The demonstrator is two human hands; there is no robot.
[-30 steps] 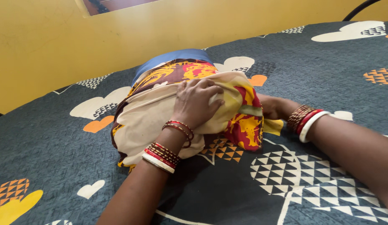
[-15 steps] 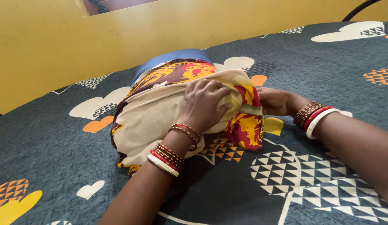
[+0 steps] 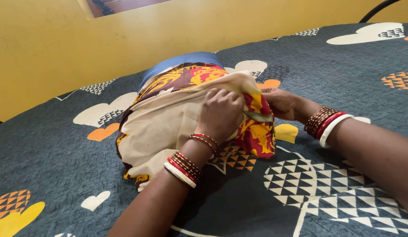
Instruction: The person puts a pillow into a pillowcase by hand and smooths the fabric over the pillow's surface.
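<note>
A pillow (image 3: 186, 59) with a blue end lies on the bed, most of it inside a cream, yellow, red and brown patterned pillowcase (image 3: 155, 123). My left hand (image 3: 221, 112) grips the open edge of the pillowcase from above, fingers curled into the cloth. My right hand (image 3: 280, 103) holds the same open edge from the right side, partly hidden behind the fabric. Both wrists carry red, gold and white bangles.
The bed is covered with a dark grey-blue sheet (image 3: 335, 74) printed with white, orange and yellow hearts and triangle patterns. A yellow wall (image 3: 59, 39) runs close behind the pillow. A dark curved bar (image 3: 379, 8) shows at the top right.
My right hand has come out from under the pillowcase and risen to its open edge. My left hand shifted right and closed on the fabric, bunching it.
</note>
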